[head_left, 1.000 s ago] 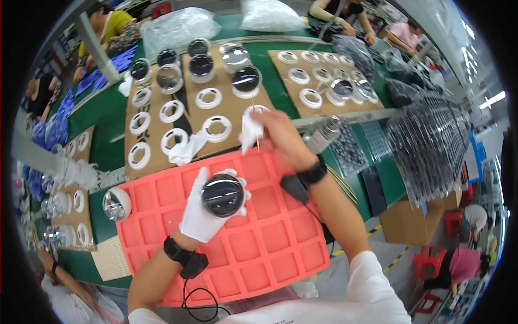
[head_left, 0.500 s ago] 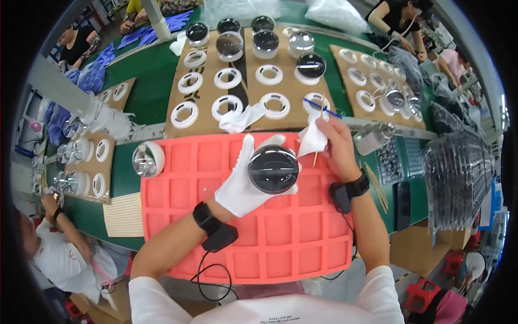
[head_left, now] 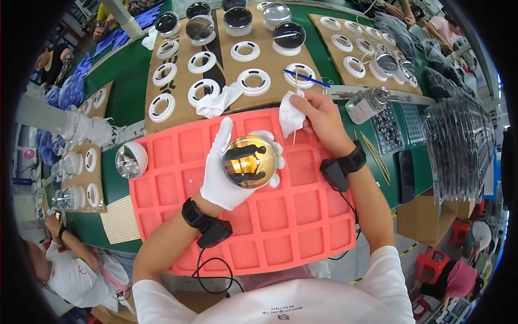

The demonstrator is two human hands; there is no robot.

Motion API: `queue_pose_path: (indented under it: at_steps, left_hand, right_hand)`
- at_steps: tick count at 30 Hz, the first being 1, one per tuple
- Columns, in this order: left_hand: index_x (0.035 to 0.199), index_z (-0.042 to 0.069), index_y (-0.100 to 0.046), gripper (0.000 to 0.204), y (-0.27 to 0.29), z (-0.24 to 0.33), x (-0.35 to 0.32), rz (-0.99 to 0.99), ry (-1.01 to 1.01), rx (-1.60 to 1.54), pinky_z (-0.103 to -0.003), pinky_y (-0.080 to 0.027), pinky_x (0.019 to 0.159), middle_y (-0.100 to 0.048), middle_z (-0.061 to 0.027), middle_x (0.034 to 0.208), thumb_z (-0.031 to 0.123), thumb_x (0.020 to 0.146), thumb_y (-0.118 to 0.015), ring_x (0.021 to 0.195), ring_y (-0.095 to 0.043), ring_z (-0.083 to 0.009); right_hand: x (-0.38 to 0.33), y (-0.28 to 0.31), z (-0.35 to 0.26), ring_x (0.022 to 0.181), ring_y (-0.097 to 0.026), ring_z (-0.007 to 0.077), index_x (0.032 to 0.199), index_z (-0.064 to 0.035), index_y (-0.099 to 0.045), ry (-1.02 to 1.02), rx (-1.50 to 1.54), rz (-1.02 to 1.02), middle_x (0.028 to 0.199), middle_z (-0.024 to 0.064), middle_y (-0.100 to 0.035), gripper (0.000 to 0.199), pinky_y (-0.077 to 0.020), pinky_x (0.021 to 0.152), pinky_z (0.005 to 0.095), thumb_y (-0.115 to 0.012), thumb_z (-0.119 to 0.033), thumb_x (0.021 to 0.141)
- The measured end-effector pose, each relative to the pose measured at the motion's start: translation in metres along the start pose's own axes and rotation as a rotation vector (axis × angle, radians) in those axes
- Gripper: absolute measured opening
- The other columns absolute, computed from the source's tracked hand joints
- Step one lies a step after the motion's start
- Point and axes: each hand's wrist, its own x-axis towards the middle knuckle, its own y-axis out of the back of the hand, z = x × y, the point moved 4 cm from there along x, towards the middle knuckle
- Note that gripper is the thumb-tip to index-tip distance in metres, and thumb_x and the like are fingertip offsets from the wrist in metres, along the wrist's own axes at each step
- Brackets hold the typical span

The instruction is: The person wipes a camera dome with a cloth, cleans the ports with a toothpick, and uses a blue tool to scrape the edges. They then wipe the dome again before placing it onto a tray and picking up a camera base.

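My left hand [head_left: 222, 175], in a white glove, cups a glossy glass ball [head_left: 250, 162]. Amber light and dark silhouettes show in the ball, above the pink compartment tray [head_left: 259, 188]. My bare right hand [head_left: 319, 114] pinches a white wipe [head_left: 291, 114] and a thin wooden stick [head_left: 296, 97], to the right of the ball and apart from it. Just beyond that hand a blue pen-like rod [head_left: 307, 79] lies across a white ring [head_left: 300, 74]. A clear and white dome [head_left: 131, 160] rests beside the tray's left edge.
A cardboard sheet [head_left: 226, 71] with white rings and several dark balls lies beyond the tray; a crumpled wipe [head_left: 216, 102] is on its near edge. To the right stand a clear bottle [head_left: 368, 105], wooden sticks [head_left: 377, 156] and stacked plastic trays [head_left: 458, 146]. A co-worker [head_left: 70, 259] sits at left.
The ball has turned from dark to showing amber light and reflections. My view has shifted, so both hands appear further left; the right hand still holds the wipe and stick.
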Motion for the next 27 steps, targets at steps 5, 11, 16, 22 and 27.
queue_pose_path:
  at_steps: [5,11,16,22,27]
  left_hand:
    - [0.113,0.002,-0.065,0.067,0.001,-0.002,-0.002,0.143,-0.085,-0.019,-0.053,-0.057,0.078,-0.067,-0.0205,0.108,0.063,0.1,-0.042,0.099,-0.065,-0.0379]
    - [0.1,0.009,-0.07,0.062,-0.008,-0.004,-0.004,0.161,-0.12,0.134,-0.043,-0.05,0.078,-0.064,-0.0129,0.096,0.063,0.101,-0.038,0.091,-0.058,-0.0295]
    - [0.099,0.007,-0.069,0.07,-0.002,0.0,-0.004,0.114,-0.106,0.247,-0.042,-0.049,0.075,-0.063,-0.0118,0.096,0.067,0.101,-0.034,0.089,-0.058,-0.0284]
    - [0.099,0.006,-0.069,0.074,0.0,0.003,0.003,0.01,-0.064,-0.005,-0.044,-0.048,0.077,-0.067,-0.0126,0.096,0.073,0.097,-0.035,0.086,-0.063,-0.0308]
    - [0.094,0.004,-0.069,0.074,-0.01,-0.001,0.004,0.001,-0.074,-0.032,-0.054,-0.044,0.098,-0.068,-0.0141,0.092,0.071,0.097,-0.038,0.087,-0.065,-0.0329]
  right_hand:
    - [-0.004,-0.001,-0.001,0.053,-0.044,0.0004,0.1,-0.0032,-0.069,-0.013,-0.031,-0.017,0.071,-0.0038,-0.06,0.025,-0.0295,0.045,0.0196,-0.062,-0.027,0.1]
    - [-0.001,0.002,0.004,0.052,-0.043,0.001,0.1,-0.0034,-0.069,-0.032,0.003,-0.031,0.072,-0.0034,-0.06,0.026,-0.0297,0.045,0.0195,-0.059,-0.027,0.102]
    - [-0.001,0.004,0.003,0.053,-0.043,0.001,0.1,-0.0034,-0.068,-0.022,0.031,-0.044,0.072,-0.004,-0.06,0.026,-0.0306,0.046,0.0191,-0.059,-0.028,0.102]
    - [-0.002,0.005,0.001,0.057,-0.045,0.001,0.097,-0.0033,-0.068,0.008,0.001,-0.062,0.073,-0.0041,-0.06,0.027,-0.0329,0.047,0.019,-0.06,-0.029,0.101]
    - [0.001,0.004,0.005,0.057,-0.047,0.0012,0.097,-0.0032,-0.069,0.028,0.029,-0.105,0.073,-0.004,-0.06,0.026,-0.0327,0.048,0.0192,-0.063,-0.028,0.1]
